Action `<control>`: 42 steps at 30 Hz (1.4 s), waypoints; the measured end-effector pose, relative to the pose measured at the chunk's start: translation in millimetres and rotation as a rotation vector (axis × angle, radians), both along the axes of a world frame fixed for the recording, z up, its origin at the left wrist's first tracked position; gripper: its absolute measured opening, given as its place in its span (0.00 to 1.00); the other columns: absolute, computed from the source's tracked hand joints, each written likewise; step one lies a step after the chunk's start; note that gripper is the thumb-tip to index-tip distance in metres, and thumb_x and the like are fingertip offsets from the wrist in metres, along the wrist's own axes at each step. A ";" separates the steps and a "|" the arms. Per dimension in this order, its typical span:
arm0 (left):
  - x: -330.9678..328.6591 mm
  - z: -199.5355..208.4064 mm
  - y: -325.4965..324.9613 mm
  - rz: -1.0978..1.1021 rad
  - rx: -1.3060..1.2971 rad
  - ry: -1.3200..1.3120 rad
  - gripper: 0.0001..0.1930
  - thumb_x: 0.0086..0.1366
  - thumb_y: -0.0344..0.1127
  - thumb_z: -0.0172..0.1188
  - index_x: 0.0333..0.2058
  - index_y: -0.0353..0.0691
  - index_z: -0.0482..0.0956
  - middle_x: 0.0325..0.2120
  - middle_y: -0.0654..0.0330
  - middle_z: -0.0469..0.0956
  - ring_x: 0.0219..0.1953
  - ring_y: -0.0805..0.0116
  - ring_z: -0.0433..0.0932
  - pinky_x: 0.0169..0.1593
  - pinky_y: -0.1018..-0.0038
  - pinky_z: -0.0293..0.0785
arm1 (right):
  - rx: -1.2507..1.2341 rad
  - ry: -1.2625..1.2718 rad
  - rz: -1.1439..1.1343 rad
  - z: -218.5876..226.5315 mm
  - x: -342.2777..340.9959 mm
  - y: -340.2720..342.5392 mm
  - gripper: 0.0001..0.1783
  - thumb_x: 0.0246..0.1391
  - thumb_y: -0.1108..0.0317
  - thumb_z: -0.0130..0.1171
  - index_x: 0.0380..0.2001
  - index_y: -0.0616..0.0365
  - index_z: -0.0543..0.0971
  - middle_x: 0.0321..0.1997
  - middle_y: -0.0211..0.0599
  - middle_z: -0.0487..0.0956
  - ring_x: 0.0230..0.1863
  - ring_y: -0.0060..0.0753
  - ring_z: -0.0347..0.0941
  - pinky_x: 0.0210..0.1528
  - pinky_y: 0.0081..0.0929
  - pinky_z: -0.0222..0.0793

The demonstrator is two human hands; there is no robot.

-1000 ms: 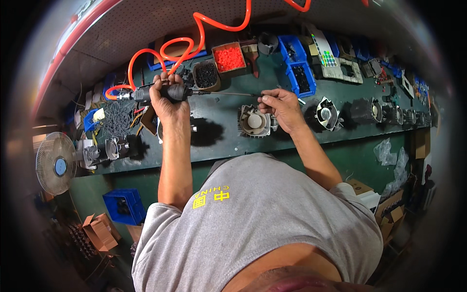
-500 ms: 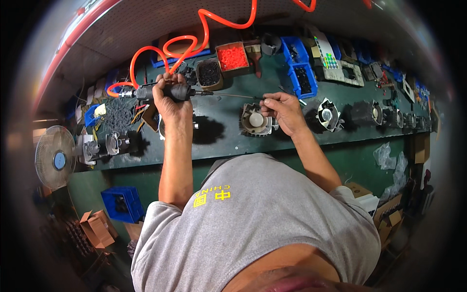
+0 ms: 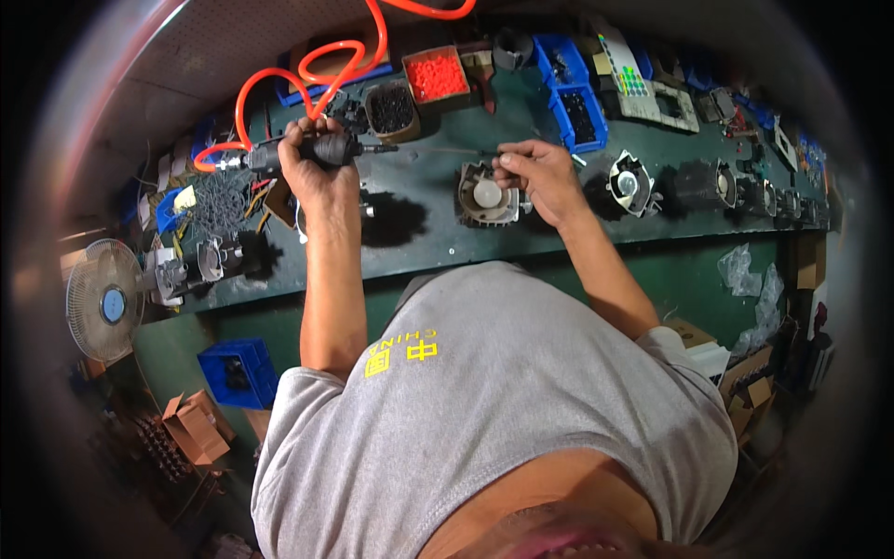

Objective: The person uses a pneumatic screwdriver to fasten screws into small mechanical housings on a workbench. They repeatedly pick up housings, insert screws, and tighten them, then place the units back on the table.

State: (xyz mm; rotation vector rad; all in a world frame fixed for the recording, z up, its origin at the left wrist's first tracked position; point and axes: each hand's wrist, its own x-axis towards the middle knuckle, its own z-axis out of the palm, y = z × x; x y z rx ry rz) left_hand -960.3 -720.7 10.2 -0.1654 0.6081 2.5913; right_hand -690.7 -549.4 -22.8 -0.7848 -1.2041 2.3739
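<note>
My left hand [image 3: 312,172] was wrapped tight around the black air screwdriver [image 3: 321,149] with its orange hose [image 3: 307,74], held up over the green table [image 3: 419,233]. My right hand [image 3: 540,177] pinched something too small to tell, right by the round grey motor part [image 3: 484,194]. I think I was at the screwing step. Next I needed to line the tool tip up with care.

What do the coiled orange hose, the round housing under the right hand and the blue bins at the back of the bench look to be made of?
Coiled orange hose: likely flexible plastic, glossy, holding springy loops. Round housing beside the right hand: seemingly cast metal, dull grey with ribbed edges, though moulded plastic cannot be ruled out. Blue bins: apparently rigid moulded plastic, uniform saturated colour with a slight sheen. The left hand grips a dark tool joined to the hose.
</note>
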 end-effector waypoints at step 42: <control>10.0 0.0 11.1 0.031 -0.082 -0.037 0.06 0.62 0.30 0.60 0.38 0.40 0.75 0.32 0.61 0.78 0.36 0.63 0.78 0.45 0.67 0.79 | 0.005 0.024 0.009 0.4 -1.9 0.2 0.11 0.60 0.77 0.64 0.45 0.72 0.80 0.38 0.46 0.84 0.35 0.34 0.84 0.38 0.26 0.85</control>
